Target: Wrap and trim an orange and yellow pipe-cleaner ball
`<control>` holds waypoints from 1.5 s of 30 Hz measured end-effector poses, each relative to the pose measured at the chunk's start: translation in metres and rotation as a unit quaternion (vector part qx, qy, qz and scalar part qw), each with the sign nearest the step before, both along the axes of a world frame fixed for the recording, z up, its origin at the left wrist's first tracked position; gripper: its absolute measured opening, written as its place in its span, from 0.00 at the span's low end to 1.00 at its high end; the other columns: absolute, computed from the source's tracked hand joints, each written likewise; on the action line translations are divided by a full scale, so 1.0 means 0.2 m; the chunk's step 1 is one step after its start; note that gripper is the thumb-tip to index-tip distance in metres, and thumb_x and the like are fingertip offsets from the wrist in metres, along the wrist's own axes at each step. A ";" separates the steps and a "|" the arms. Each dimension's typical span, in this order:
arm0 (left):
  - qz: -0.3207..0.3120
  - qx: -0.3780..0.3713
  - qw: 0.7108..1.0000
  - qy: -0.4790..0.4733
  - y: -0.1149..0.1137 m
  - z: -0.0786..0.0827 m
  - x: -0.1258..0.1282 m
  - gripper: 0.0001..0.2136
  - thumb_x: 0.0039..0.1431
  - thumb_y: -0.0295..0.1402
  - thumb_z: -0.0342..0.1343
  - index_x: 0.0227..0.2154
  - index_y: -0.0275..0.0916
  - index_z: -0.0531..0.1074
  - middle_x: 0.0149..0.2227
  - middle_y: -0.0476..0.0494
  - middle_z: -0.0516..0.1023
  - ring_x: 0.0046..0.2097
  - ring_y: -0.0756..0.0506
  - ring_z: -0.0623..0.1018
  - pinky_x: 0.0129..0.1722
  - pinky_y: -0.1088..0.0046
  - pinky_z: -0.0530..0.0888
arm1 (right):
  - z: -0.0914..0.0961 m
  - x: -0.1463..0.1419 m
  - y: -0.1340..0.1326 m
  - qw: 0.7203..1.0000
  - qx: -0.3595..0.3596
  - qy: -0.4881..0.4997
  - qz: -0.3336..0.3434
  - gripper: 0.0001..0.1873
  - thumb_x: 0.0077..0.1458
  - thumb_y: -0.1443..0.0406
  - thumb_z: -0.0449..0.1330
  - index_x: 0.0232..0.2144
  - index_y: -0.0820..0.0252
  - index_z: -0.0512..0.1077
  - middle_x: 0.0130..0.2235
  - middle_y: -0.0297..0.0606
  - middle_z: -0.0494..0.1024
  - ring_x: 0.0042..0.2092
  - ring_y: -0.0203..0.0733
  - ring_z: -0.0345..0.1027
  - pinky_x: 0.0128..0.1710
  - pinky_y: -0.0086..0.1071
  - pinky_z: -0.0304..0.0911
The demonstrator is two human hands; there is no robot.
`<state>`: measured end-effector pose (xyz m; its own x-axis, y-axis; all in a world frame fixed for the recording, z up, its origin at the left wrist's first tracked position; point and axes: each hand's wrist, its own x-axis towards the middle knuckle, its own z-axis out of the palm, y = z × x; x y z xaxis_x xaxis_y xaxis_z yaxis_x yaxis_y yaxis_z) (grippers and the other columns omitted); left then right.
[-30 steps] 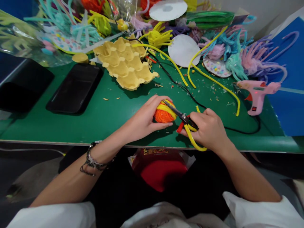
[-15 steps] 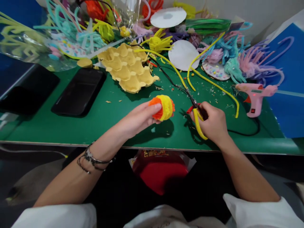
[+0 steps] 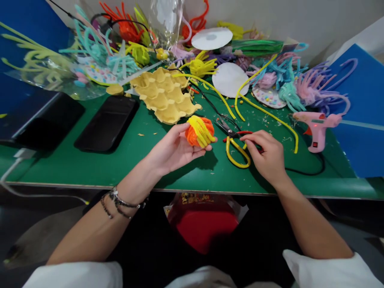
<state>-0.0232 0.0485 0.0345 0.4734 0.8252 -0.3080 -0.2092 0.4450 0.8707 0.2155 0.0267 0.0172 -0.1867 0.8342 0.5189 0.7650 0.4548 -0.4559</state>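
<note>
My left hand [image 3: 174, 154] holds a fuzzy orange and yellow ball [image 3: 200, 132], wrapped with what looks like pipe cleaner, between thumb and fingers above the table. To its right, scissors [image 3: 231, 134] with one yellow and one red handle are at the tabletop, blades pointing up and left. The fingers of my right hand [image 3: 265, 154] are closed on the red handle, partly hiding it; the yellow loop is free of the hand. Yellow pipe cleaners [image 3: 276, 112] lie beyond the scissors.
A yellow egg-carton piece [image 3: 166, 94], a black phone [image 3: 106, 124] and a dark box-like device [image 3: 42, 120] are on the green table [image 3: 186, 180]. A pink glue gun [image 3: 317, 128] stands at right, its cord trailing. Colourful pipe-cleaner pieces and white discs [image 3: 229, 80] crowd the back.
The scissors have swung left and down, and my right fingers have come out of the yellow loop. My left hand has turned the ball, its palm now facing more upward.
</note>
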 end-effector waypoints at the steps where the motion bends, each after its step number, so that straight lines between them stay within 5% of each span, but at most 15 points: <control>1: 0.000 -0.002 1.000 -0.002 0.00 0.00 0.00 0.24 0.57 0.47 0.43 0.49 0.37 0.68 0.43 0.37 0.79 0.42 0.43 0.80 0.46 0.65 0.76 | 0.00 0.00 0.00 1.000 -0.002 0.005 0.003 0.09 0.58 0.67 0.54 0.33 0.57 0.75 0.35 0.38 0.79 0.37 0.40 0.72 0.37 0.35 0.64; 10: 0.021 -0.080 0.993 -0.081 0.00 0.01 0.00 0.18 0.57 0.44 0.48 0.42 0.37 0.71 0.35 0.43 0.80 0.32 0.48 0.79 0.38 0.73 0.76 | 0.00 -0.02 -0.03 0.999 0.027 0.038 0.000 0.07 0.55 0.66 0.60 0.31 0.60 0.78 0.29 0.34 0.81 0.30 0.36 0.73 0.32 0.29 0.66; 15: -0.011 -0.086 0.989 -0.124 0.01 -0.02 0.00 0.16 0.59 0.41 0.47 0.41 0.35 0.70 0.33 0.45 0.80 0.32 0.50 0.79 0.36 0.76 0.75 | 0.01 -0.03 -0.03 0.997 0.041 0.032 0.062 0.10 0.58 0.67 0.56 0.29 0.60 0.76 0.30 0.34 0.80 0.31 0.34 0.73 0.32 0.27 0.65; 19: 0.025 -0.072 0.989 -0.128 0.02 -0.05 0.01 0.13 0.54 0.39 0.56 0.38 0.36 0.70 0.32 0.49 0.79 0.33 0.50 0.79 0.34 0.79 0.74 | 0.05 -0.05 -0.08 0.993 0.021 0.042 0.108 0.11 0.59 0.68 0.55 0.26 0.61 0.73 0.28 0.34 0.78 0.30 0.31 0.71 0.31 0.25 0.63; 22: 0.060 -0.052 0.990 -0.118 0.01 -0.06 0.02 0.15 0.45 0.34 0.64 0.36 0.37 0.70 0.32 0.51 0.79 0.34 0.50 0.80 0.34 0.80 0.74 | 0.10 -0.12 -0.17 0.970 -0.006 -0.006 0.242 0.10 0.59 0.66 0.55 0.28 0.61 0.73 0.29 0.32 0.78 0.32 0.31 0.69 0.33 0.26 0.61; 25: 0.052 -0.038 0.993 -0.095 0.00 -0.06 0.03 0.18 0.40 0.35 0.68 0.35 0.36 0.71 0.32 0.50 0.79 0.35 0.49 0.80 0.34 0.79 0.74 | 0.15 -0.18 -0.27 0.904 -0.080 -0.093 0.411 0.10 0.60 0.65 0.55 0.29 0.59 0.73 0.32 0.29 0.78 0.31 0.29 0.67 0.33 0.27 0.58; 28: 0.032 -0.018 0.998 -0.054 -0.01 -0.06 0.03 0.21 0.39 0.40 0.69 0.34 0.34 0.71 0.30 0.48 0.79 0.33 0.49 0.79 0.32 0.78 0.75 | 0.17 -0.20 -0.31 0.864 -0.135 -0.097 0.476 0.09 0.61 0.64 0.53 0.34 0.55 0.74 0.37 0.26 0.79 0.34 0.27 0.68 0.35 0.25 0.59; 31: 0.015 0.006 0.999 -0.028 -0.01 -0.06 0.03 0.24 0.39 0.45 0.68 0.33 0.33 0.69 0.26 0.49 0.77 0.29 0.50 0.78 0.29 0.79 0.75 | 0.16 -0.15 -0.25 0.912 -0.122 -0.069 0.385 0.12 0.63 0.64 0.50 0.40 0.55 0.74 0.42 0.31 0.78 0.40 0.29 0.70 0.40 0.24 0.61; 34: -0.006 0.029 0.999 -0.038 -0.01 -0.06 0.03 0.26 0.41 0.49 0.66 0.35 0.36 0.64 0.25 0.51 0.76 0.25 0.51 0.78 0.24 0.80 0.73 | 0.10 -0.06 -0.15 0.984 -0.050 -0.095 0.140 0.13 0.63 0.64 0.50 0.43 0.61 0.72 0.43 0.41 0.77 0.44 0.38 0.69 0.43 0.31 0.62; 37: -0.030 0.046 0.996 -0.064 -0.02 -0.06 0.02 0.27 0.42 0.50 0.65 0.37 0.39 0.61 0.25 0.54 0.75 0.23 0.51 0.77 0.21 0.80 0.72 | 0.04 0.00 -0.06 0.973 -0.041 -0.217 -0.063 0.19 0.58 0.59 0.55 0.47 0.65 0.70 0.42 0.47 0.76 0.43 0.49 0.68 0.40 0.39 0.62; 41: -0.043 0.056 0.995 -0.076 -0.03 -0.05 0.02 0.28 0.41 0.48 0.67 0.39 0.40 0.61 0.28 0.52 0.76 0.27 0.50 0.79 0.24 0.80 0.73 | 0.01 0.01 -0.03 0.936 -0.114 -0.319 -0.098 0.18 0.54 0.58 0.57 0.42 0.66 0.72 0.39 0.48 0.75 0.39 0.51 0.68 0.35 0.39 0.60; 45: -0.044 0.081 0.994 -0.066 -0.04 -0.05 0.03 0.28 0.39 0.39 0.70 0.41 0.39 0.63 0.33 0.49 0.76 0.37 0.46 0.80 0.30 0.79 0.74 | 0.02 0.00 -0.04 0.939 -0.144 -0.297 -0.098 0.14 0.51 0.63 0.56 0.39 0.64 0.71 0.38 0.45 0.76 0.38 0.49 0.70 0.35 0.37 0.59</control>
